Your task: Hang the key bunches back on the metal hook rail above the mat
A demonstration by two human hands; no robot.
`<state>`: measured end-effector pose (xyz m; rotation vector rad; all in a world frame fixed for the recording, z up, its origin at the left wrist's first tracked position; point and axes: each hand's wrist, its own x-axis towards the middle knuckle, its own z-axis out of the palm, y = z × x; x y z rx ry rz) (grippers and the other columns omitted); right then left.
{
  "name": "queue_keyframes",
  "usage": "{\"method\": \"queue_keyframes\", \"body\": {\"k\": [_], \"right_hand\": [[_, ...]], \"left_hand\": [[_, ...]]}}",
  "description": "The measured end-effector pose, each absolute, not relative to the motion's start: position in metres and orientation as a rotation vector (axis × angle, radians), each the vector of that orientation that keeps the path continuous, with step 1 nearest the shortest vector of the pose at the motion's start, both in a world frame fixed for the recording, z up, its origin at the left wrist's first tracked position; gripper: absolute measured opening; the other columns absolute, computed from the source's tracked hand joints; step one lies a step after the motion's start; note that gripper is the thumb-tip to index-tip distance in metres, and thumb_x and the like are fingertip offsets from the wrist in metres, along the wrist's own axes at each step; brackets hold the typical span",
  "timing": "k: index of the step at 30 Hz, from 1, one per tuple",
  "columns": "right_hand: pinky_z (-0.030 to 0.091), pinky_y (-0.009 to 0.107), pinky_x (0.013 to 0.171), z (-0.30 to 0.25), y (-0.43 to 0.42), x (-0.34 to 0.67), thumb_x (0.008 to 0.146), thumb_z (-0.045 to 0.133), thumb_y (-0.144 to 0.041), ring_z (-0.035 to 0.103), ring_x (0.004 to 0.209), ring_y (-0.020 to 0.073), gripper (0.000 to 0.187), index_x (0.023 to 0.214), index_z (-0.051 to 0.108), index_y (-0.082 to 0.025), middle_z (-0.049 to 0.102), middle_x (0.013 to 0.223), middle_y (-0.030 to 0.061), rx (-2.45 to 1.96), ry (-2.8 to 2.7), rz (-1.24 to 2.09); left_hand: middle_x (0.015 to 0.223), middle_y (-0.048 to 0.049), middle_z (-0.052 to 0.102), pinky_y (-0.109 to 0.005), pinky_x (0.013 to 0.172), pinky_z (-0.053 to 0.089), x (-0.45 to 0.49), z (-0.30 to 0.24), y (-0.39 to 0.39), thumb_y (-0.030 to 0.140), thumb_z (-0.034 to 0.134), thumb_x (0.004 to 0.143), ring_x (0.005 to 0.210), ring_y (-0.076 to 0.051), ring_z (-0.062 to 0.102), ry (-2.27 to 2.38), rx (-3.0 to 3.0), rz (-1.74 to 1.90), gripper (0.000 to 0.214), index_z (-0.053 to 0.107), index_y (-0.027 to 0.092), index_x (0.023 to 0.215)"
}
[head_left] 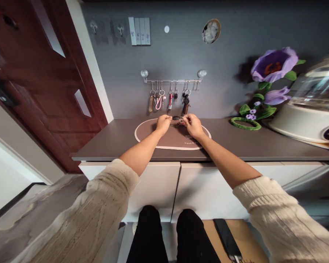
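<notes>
Over a brown oval mat [150, 136] with a pale rim, both hands meet around a small bunch of keys. My left hand [163, 124] is closed in a pinch at the left end of a black oval key fob [176, 118]. Fingers of my right hand [193, 126] are pinched at the fob's other side, on what looks like its key ring [181, 118]. Something small and red shows beneath the right fingers; its kind is partly hidden. Just behind the hands, several key sets hang from a clear hook rail [172, 81], among them a pink loop [159, 102].
The mat lies on a dark countertop [112, 140] above white cabinet doors [153, 182]. At right stand a purple flower ornament [274, 65] and a white appliance with a clear dome [298, 120]. A dark red door [57, 91] is at left. A phone [227, 239] lies below on cardboard.
</notes>
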<state>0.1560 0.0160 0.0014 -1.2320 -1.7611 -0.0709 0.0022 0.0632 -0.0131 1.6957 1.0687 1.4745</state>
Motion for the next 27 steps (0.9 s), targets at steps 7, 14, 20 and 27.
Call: {"method": "queue_keyframes", "body": {"k": [7, 14, 20, 27], "right_hand": [[0.037, 0.027, 0.074, 0.004, 0.015, 0.156, 0.084, 0.037, -0.030, 0.049, 0.079, 0.0167, 0.020, 0.078, 0.051, -0.018, 0.058, 0.083, 0.0069, -1.233, -1.674, -0.105], [0.037, 0.027, 0.073, 0.007, 0.015, 0.156, 0.084, 0.037, -0.029, 0.050, 0.078, 0.0164, 0.019, 0.078, 0.051, -0.018, 0.059, 0.082, 0.0069, -1.212, -1.653, -0.089], [0.038, 0.027, 0.073, 0.012, 0.012, 0.157, 0.083, 0.037, -0.029, 0.051, 0.076, 0.0161, 0.019, 0.075, 0.051, -0.018, 0.059, 0.081, 0.0067, -1.197, -1.620, -0.075], [0.039, 0.028, 0.071, 0.014, 0.016, 0.162, 0.081, 0.039, -0.032, 0.051, 0.073, 0.0160, 0.020, 0.075, 0.051, -0.018, 0.059, 0.078, 0.0056, -1.189, -1.530, -0.030]], "left_hand": [[0.058, 0.0002, 0.055, -0.023, 0.058, 0.035, 0.004, -0.009, 0.053, 0.027, 0.047, 0.074, 0.058, -0.011, 0.047, 1.124, 1.892, 1.325, 0.020, 0.053, 0.016, 0.058], [0.064, -0.0010, 0.058, -0.025, 0.063, 0.037, 0.004, -0.009, 0.050, 0.029, 0.046, 0.075, 0.063, -0.013, 0.050, 1.146, 1.948, 1.267, 0.022, 0.055, 0.016, 0.060], [0.073, -0.0021, 0.062, -0.024, 0.065, 0.038, 0.005, -0.009, 0.050, 0.033, 0.047, 0.077, 0.068, -0.013, 0.053, 1.231, 1.900, 1.316, 0.022, 0.059, 0.016, 0.070], [0.065, -0.0006, 0.058, -0.023, 0.061, 0.036, 0.006, -0.009, 0.048, 0.034, 0.045, 0.078, 0.062, -0.012, 0.050, 1.238, 1.944, 1.300, 0.024, 0.056, 0.016, 0.067]]}}
